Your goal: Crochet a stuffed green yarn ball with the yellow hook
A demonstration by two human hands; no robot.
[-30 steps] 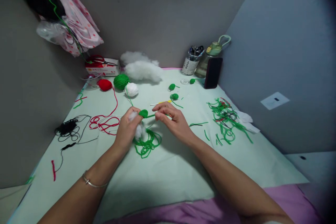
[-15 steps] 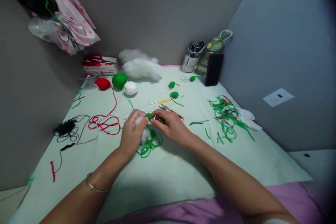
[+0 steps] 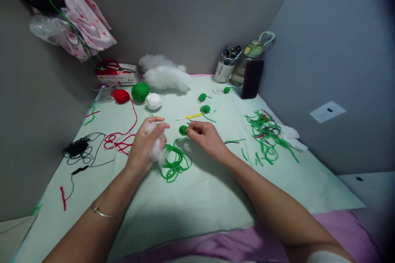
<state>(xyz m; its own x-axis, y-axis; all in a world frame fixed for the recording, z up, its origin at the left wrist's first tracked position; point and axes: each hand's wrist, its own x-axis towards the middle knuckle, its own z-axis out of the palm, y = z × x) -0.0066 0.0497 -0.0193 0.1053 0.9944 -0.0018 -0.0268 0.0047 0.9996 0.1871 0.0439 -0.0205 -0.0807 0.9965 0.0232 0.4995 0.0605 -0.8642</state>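
- my left hand [image 3: 142,144] cups white stuffing [image 3: 157,154] loosely, fingers partly spread
- my right hand [image 3: 206,136] pinches small green crochet piece [image 3: 182,130] at fingertips, narrow grip
- crochet piece sits between my hands, apart from the left
- loose green yarn [image 3: 174,166] lies on pale cloth [image 3: 210,205], nearer me than the piece
- yellow-handled hook [image 3: 194,116] lies just beyond my right hand
- red ball [image 3: 121,96], white ball [image 3: 153,101] farther back, left side
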